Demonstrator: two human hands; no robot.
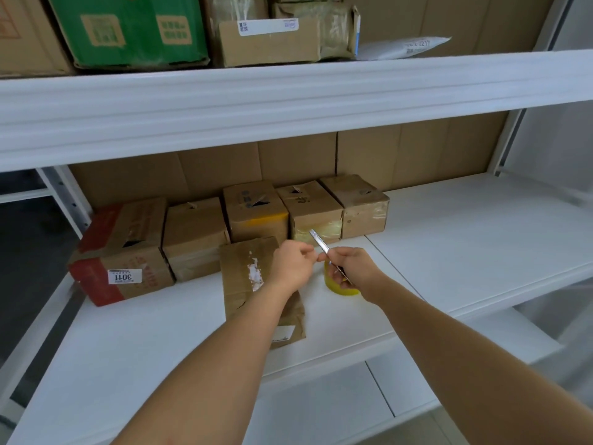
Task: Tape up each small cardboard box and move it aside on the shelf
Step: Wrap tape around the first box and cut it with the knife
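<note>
A small cardboard box (pixel 253 284) is seen lying near the middle of the white shelf (pixel 449 252), before a row of boxes (pixel 231 220) along its rear edge. A metal blade (pixel 322 244) is gripped by the right hand (pixel 348 268) above a yellow tape roll (pixel 340 289); the left hand (pixel 293 263) is curled, its fingertips pinched beside the blade.

Five boxes stand in a row along the back of the shelf (pixel 449 252) — the largest box (pixel 118 255) at the left end, the others side by side to its right, touching. A flatter box (pixel 253 277) lies in front of the row, near the middle. Just right of it sits a tape roll (pixel 340 289), partly hidden under the right hand (pixel 349 268), which holds a thin tool (pixel 321 244) — possibly a cutter. The left hand (pixel 290 263) is over the flatter box's far right corner. More boxes sit on the upper shelf (pixel 288 101).
</note>
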